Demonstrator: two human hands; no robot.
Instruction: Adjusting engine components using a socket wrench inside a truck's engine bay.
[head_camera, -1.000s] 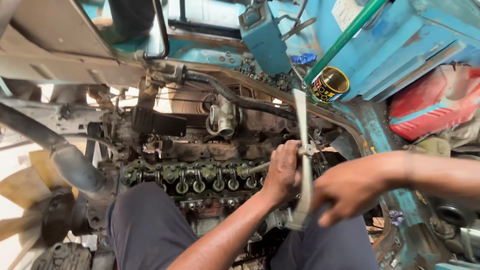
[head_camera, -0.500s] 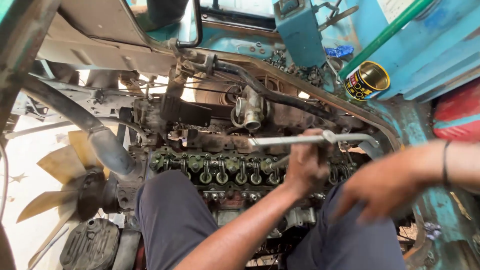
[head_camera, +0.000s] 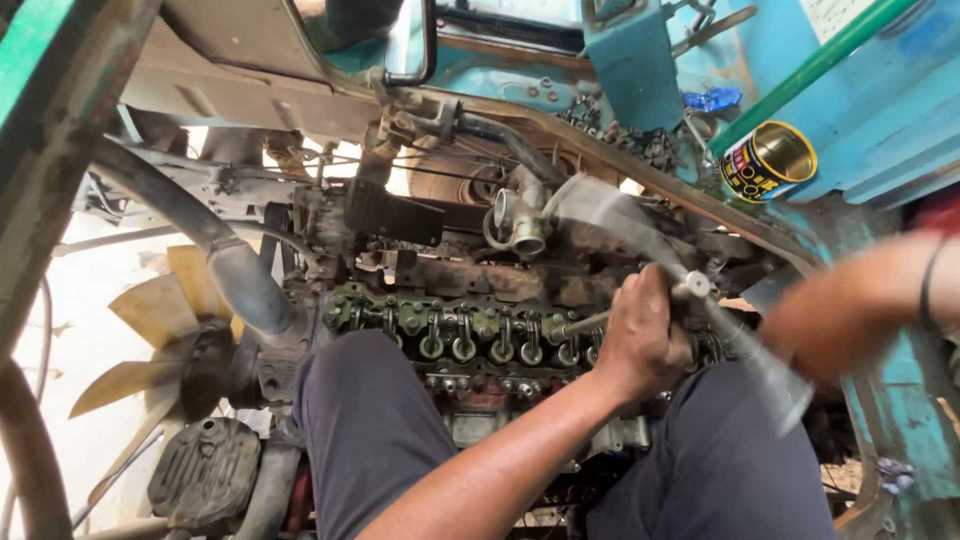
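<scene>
I sit over an open engine whose row of greasy rocker arms lies between my knees. My left hand is closed around the shaft of a T-handle wrench standing on the right end of the rocker row. The wrench's cross bar is motion-blurred and slants from upper left to lower right. My right hand is also blurred and sits right beside the bar's lower end. Whether it grips the bar cannot be made out.
A yellowed fan and a thick black hose sit at the left. A metal pipe outlet rises behind the rocker arms. An open tin can rests on the blue body panel at the upper right. My trousered legs straddle the engine.
The cross bar has swung from upright, through level, to a slant. My right hand has moved with its end. My left hand stays on the shaft.
</scene>
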